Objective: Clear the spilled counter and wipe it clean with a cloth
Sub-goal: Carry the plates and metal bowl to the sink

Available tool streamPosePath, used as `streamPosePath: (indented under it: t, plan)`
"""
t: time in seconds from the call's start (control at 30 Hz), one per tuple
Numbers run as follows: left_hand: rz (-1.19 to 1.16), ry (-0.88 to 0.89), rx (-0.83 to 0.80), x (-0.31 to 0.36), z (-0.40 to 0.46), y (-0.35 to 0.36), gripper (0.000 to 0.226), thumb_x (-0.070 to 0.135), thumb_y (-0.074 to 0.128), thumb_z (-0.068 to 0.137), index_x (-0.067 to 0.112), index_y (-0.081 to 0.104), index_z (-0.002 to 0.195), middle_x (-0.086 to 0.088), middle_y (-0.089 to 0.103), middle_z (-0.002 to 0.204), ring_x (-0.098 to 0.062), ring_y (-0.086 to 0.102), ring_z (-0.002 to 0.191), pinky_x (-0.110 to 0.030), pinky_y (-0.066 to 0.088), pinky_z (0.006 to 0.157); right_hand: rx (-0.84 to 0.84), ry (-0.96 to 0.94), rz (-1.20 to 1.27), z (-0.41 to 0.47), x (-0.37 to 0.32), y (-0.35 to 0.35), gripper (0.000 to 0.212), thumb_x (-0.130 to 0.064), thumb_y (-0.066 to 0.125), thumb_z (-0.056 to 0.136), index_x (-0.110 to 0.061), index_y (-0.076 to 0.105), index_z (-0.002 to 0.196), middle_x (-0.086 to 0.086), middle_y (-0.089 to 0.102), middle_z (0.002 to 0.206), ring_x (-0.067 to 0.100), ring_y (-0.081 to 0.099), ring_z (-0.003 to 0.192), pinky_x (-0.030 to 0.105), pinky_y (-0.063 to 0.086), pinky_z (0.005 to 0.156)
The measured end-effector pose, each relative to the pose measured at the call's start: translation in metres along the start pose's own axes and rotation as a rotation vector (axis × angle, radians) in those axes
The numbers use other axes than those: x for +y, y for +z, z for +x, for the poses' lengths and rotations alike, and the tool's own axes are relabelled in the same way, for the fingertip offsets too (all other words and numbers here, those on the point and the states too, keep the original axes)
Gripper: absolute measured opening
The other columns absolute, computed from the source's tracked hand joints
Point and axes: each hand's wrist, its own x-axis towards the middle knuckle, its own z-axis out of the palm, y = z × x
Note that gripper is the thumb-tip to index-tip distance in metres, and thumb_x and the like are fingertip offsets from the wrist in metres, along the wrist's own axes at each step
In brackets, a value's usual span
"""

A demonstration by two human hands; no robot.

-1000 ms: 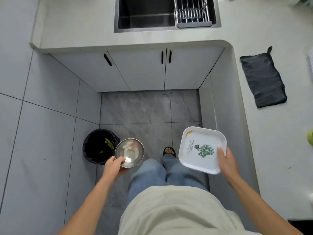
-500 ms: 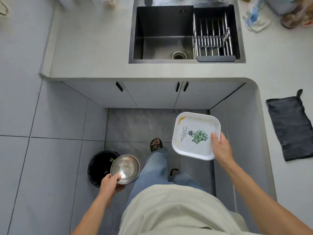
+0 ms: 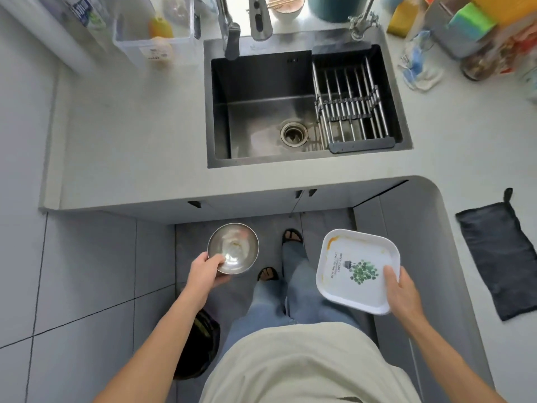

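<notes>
Clearing step: we're gripping steel bowl (image 3: 233, 248) in left hand (image 3: 205, 271), soiled tray (image 3: 358, 269) in right hand (image 3: 402, 289); next, probably lowering both into sink (image 3: 261, 112).

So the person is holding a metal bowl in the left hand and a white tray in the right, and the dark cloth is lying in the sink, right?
Not quite. The head view shows the dark cloth lying flat on the counter at the right, not in the sink. The rest holds: the left hand grips the metal bowl and the right hand holds the white tray.
</notes>
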Motion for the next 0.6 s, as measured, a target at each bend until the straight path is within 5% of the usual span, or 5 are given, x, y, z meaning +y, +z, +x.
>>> streamPosePath:
  t: [0.1,0.37,0.5,0.6]
  plan:
    - [-0.011,0.007,-0.004,0.028,0.012,0.013,0.017,0.008,0.065,0.093,0.009,0.052,0.081,-0.009,0.06,0.087,-0.022,0.067,0.082,-0.032,0.064,0.065,0.006,0.011,0.003,0.018,-0.016,-0.005,0.023,-0.042,0.046,0.107,-0.026,0.062,0.108,-0.012,0.069,0.098,0.004,0.064,0.09,0.024,0.045,0.067]
    - [0.052,-0.046,0.072,0.058,0.028,0.012,0.012,0.012,0.067,0.088,0.008,0.056,0.09,-0.012,0.062,0.087,-0.024,0.067,0.08,-0.037,0.065,0.074,-0.042,-0.063,-0.015,0.086,-0.107,0.001,0.024,-0.047,0.046,0.107,-0.03,0.064,0.109,-0.011,0.072,0.1,0.014,0.068,0.097,0.035,0.051,0.076]
    - [-0.069,-0.02,0.069,0.099,0.033,0.021,0.014,0.013,0.068,0.089,0.002,0.065,0.096,-0.011,0.071,0.09,-0.022,0.072,0.083,-0.04,0.065,0.08,-0.108,-0.146,0.005,0.115,-0.174,0.02,0.021,-0.047,0.046,0.106,-0.036,0.065,0.104,-0.009,0.075,0.102,0.015,0.07,0.098,0.041,0.055,0.086]
    - [-0.22,0.016,0.03,0.148,0.046,0.038,0.017,0.012,0.068,0.09,0.003,0.07,0.105,-0.008,0.076,0.092,-0.017,0.076,0.084,-0.037,0.065,0.077,-0.115,-0.205,0.027,0.136,-0.23,0.04,0.022,-0.048,0.046,0.106,-0.038,0.064,0.1,-0.01,0.074,0.101,0.012,0.07,0.096,0.034,0.055,0.077]
